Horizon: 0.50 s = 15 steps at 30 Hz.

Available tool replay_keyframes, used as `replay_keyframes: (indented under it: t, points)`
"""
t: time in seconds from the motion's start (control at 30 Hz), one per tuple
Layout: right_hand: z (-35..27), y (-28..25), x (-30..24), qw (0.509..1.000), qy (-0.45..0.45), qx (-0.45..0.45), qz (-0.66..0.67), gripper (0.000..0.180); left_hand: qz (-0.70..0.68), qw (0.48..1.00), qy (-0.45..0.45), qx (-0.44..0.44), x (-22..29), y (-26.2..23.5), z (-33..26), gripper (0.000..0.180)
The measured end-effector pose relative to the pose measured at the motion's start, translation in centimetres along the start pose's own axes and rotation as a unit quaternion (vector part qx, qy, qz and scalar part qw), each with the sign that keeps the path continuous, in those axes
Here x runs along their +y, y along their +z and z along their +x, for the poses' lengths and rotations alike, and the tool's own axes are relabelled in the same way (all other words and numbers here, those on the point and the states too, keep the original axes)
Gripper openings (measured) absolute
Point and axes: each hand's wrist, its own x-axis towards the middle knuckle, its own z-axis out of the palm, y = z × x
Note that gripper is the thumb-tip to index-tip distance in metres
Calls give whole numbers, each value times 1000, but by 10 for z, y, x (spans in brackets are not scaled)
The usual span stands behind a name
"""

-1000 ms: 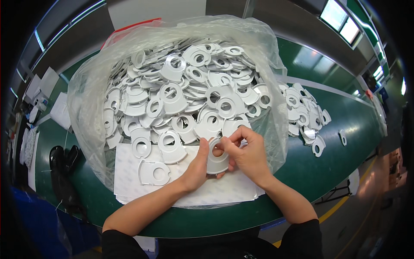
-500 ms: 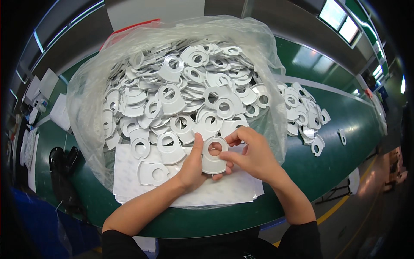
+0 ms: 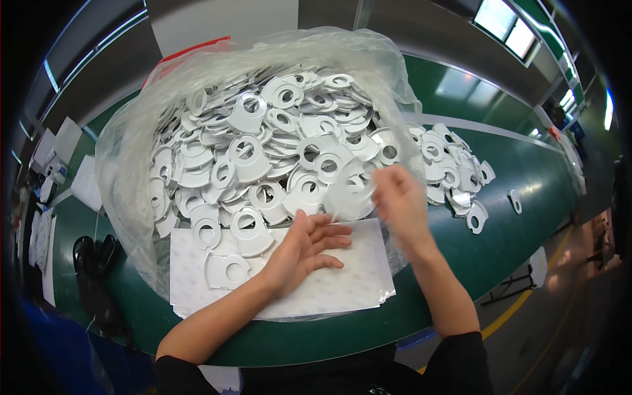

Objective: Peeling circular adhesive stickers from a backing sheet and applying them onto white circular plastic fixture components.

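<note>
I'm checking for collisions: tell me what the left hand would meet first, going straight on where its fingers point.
Probably the right hand, near its wrist, after the left hand crosses above the white paper. Their heights are hard to judge, so it might pass under.

From my remote station I see black cloth sleeves (image 3: 457,365) ending near the elbows, bare forearms (image 3: 220,322), bare hands (image 3: 296,253) and a small whitish marking (image 3: 378,391) on black clothing (image 3: 309,383).

The left hand (image 3: 297,253) is over the paper stack (image 3: 342,286), fingers (image 3: 334,243) loosely spread. The right hand (image 3: 403,205), blurred, bends beside the stack's far right corner.
</note>
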Motion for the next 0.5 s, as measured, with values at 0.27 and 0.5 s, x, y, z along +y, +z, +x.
replay_keyframes:
  t: [0.27, 0.5]
  points:
    - [35, -81, 9, 895, 31, 211, 393, 18, 688, 685, 239, 27, 21, 12, -8, 39]
    - [6, -43, -29, 970, -1, -219, -101, 18, 851, 462, 249, -8, 9, -8, 5, 48]
